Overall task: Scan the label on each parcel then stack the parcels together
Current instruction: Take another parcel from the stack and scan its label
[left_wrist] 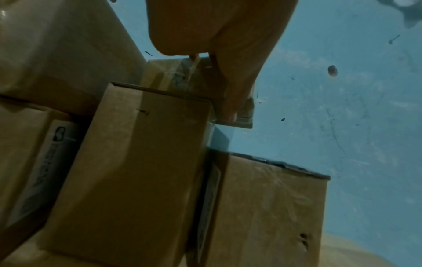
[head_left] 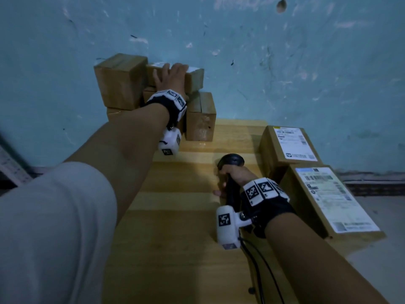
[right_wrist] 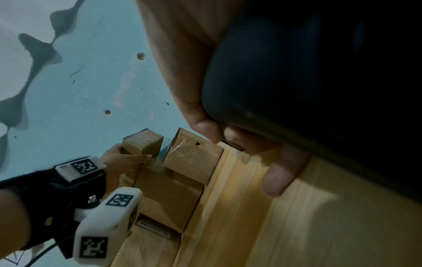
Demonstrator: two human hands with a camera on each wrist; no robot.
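A pile of brown cardboard parcels (head_left: 120, 82) stands against the wall at the table's far left. My left hand (head_left: 172, 75) lies over the small top parcel (head_left: 195, 79), fingers across its labelled top and thumb on its side. In the left wrist view the thumb (left_wrist: 230, 108) runs down that small parcel (left_wrist: 164, 74). The right wrist view shows the left hand (right_wrist: 118, 159) clasping the small parcel (right_wrist: 141, 142). My right hand (head_left: 230, 179) grips a black handheld scanner (head_left: 231, 161) upright over the table's middle; the scanner (right_wrist: 297, 72) fills the right wrist view.
Two flat parcels with white labels facing up lie at the right: one farther back (head_left: 289, 143), one nearer (head_left: 328, 198) overhanging the table edge. The wooden table (head_left: 186, 227) is narrow. A blue wall (head_left: 285, 62) stands right behind. The scanner's cable (head_left: 258, 270) trails toward me.
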